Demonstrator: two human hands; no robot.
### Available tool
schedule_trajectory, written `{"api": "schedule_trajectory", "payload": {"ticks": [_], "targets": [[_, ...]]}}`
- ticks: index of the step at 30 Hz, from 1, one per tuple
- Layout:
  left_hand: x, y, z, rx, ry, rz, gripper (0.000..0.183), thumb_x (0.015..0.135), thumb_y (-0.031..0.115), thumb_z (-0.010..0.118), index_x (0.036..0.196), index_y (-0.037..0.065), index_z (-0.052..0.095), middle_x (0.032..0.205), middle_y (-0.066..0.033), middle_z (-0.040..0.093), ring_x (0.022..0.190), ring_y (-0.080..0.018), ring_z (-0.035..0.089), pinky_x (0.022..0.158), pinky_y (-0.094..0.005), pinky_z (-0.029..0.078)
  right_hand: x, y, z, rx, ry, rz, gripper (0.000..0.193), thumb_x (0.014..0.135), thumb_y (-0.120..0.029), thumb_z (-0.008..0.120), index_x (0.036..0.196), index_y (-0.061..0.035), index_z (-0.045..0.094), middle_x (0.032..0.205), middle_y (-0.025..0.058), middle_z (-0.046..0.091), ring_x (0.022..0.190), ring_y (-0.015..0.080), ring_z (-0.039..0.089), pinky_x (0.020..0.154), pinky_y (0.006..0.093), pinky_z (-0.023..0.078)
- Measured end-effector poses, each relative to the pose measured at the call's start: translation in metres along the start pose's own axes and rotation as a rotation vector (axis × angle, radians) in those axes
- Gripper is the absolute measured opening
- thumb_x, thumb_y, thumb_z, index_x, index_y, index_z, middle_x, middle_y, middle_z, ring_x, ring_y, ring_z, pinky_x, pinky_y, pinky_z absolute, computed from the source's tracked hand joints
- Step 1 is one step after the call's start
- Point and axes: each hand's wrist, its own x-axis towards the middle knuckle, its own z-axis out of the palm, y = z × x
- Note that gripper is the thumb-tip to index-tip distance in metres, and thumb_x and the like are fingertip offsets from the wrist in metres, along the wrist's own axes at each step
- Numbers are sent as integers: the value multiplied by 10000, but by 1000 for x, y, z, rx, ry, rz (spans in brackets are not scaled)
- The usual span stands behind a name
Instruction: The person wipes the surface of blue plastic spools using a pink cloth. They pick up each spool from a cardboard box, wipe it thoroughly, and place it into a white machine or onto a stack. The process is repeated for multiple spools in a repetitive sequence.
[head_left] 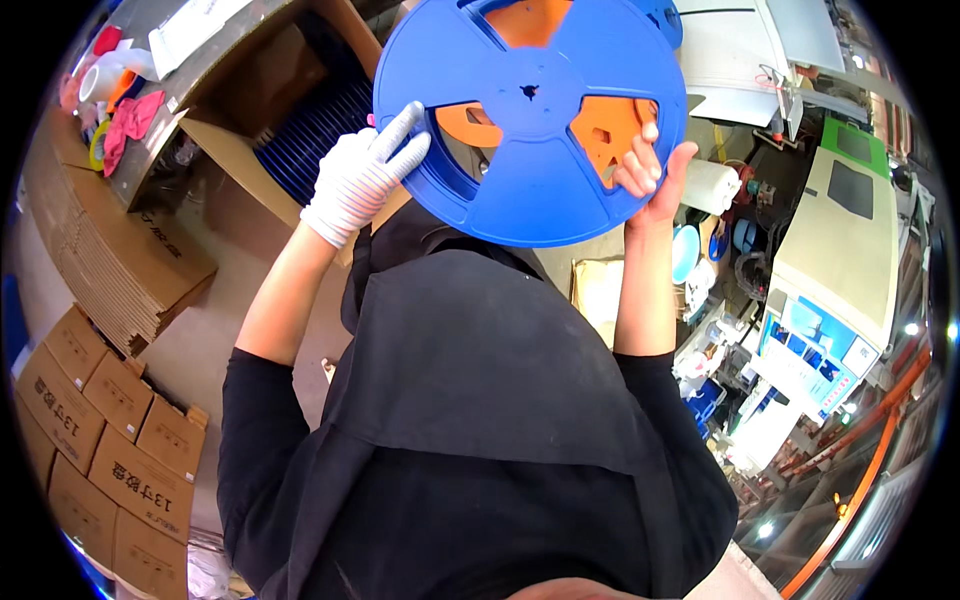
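Observation:
A large round blue plastic reel (528, 170), with wide cut-out windows and a small hub hole, is held up in front of my chest. My left hand (362, 175), in a white striped glove, grips its left rim with the fingers over the face. My right hand (652, 172), bare, holds the right rim; its fingers curl at a window while the thumb sticks out past the edge. Orange plastic (603, 130) shows through the windows behind the blue face. Left of the reel, an open cardboard box (225, 165) holds several dark blue discs (318, 135) standing in a row.
A grey workbench (140, 165) with a pink cloth (130, 130) and tape rolls stands at upper left. Flattened cardboard (120, 250) and stacked closed cartons (120, 440) are at left. To the right stands a beige and green machine (840, 220) with a blue panel.

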Motion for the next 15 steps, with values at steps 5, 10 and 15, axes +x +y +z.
{"api": "schedule_trajectory", "payload": {"ticks": [5,10,15], "targets": [[9,18,-19,89,194,79,357,702,57,666,1032,194,667,1236,-98,602,833,-247,666,567,-283,532,-24,-5,-16,-153,-20,-32,461,898,-474,588,1032,-52,458,583,-27,401,450,80,419,421,221,368],[2,25,-22,125,149,102,318,728,97,690,1031,190,665,1241,-84,600,966,-250,653,586,-281,525,-38,-1,-34,-67,-52,-41,442,911,-436,586,1043,-30,475,573,-20,406,442,87,430,415,224,380],[-2,28,-16,101,159,108,360,702,82,688,1043,195,654,1258,-79,592,995,-272,648,595,-290,517,-48,-1,-37,-55,-44,-62,430,903,-424,604,1025,-27,493,565,-20,416,431,86,437,406,222,392]]}}
